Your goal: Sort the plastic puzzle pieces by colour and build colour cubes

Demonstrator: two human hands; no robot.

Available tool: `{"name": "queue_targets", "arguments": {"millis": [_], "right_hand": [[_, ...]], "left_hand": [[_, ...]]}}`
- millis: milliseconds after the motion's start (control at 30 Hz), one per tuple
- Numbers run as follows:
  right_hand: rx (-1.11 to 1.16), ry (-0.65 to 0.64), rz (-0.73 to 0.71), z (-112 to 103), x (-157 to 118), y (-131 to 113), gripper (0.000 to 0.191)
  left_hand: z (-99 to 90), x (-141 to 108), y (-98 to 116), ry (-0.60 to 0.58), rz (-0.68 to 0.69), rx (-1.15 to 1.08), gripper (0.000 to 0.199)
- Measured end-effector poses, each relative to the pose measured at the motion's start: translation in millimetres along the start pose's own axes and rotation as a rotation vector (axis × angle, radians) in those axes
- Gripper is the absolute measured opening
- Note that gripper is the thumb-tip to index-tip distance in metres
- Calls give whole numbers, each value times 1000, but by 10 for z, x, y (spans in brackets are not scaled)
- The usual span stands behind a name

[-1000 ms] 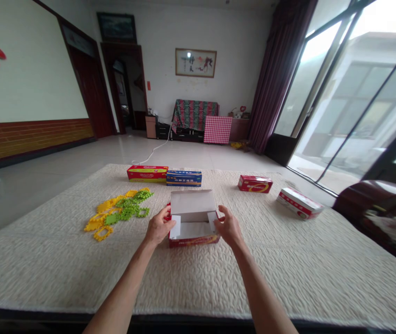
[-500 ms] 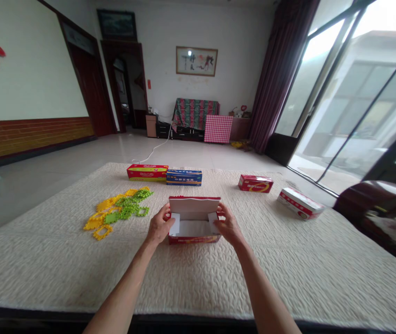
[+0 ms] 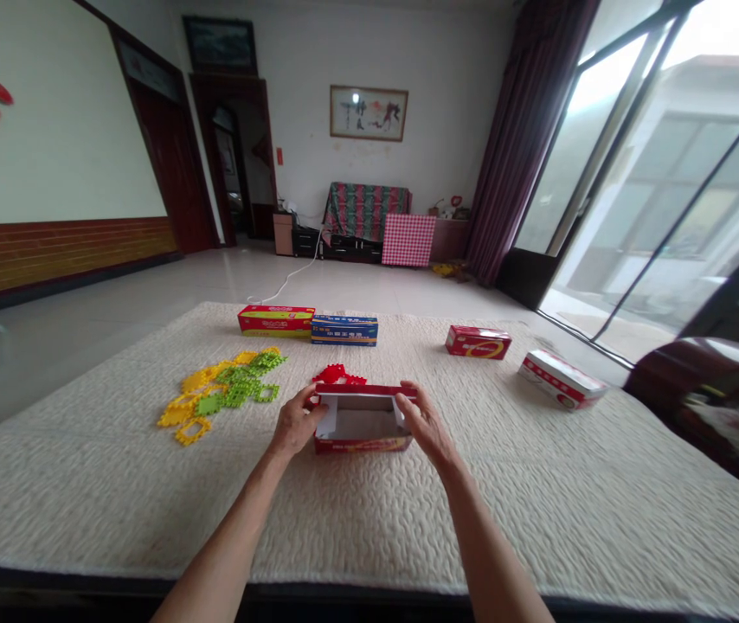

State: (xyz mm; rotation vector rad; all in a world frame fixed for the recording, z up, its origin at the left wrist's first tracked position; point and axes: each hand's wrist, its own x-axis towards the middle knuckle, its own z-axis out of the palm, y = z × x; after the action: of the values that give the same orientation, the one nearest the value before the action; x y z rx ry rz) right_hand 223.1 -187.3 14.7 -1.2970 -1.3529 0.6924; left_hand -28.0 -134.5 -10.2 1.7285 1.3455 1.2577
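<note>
A red box (image 3: pixel 363 446) with a white inside lies on the cream quilted cover, its lid partly raised along the far side. At its left end, my left hand (image 3: pixel 299 420) grips the side and lid edge. My right hand (image 3: pixel 422 420) holds the right end, with its fingers on the lid's corner. Just behind the box, red plastic pieces (image 3: pixel 333 374) show in part. Green pieces (image 3: pixel 238 388) and yellow pieces (image 3: pixel 193 430) are spread to the left of my left hand.
Toward the far edge of the quilted cover (image 3: pixel 149 502) stand a red-and-yellow box (image 3: pixel 277 320) and a blue box (image 3: pixel 344 331). Farther right are a red box (image 3: pixel 478 343) and a white-and-red box (image 3: pixel 561 381). A dark chair (image 3: pixel 700 372) is at the right.
The box's lid has tilted down toward the opening, and the red pieces behind it have come into sight. My right fingers have shifted onto the lid's corner.
</note>
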Motion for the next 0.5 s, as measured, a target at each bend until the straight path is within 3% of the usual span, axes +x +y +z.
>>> {"name": "queue_targets", "arguments": {"millis": [133, 333, 500], "right_hand": [[59, -28, 15, 16, -6, 50, 50], [55, -32, 20, 25, -27, 140, 46], [6, -19, -51, 37, -22, 236, 40]], "left_hand": [[-104, -98, 52, -31, 34, -37, 50], [-295, -229, 146, -207, 106, -185, 52], [-199, -176, 62, -84, 224, -82, 41]]}}
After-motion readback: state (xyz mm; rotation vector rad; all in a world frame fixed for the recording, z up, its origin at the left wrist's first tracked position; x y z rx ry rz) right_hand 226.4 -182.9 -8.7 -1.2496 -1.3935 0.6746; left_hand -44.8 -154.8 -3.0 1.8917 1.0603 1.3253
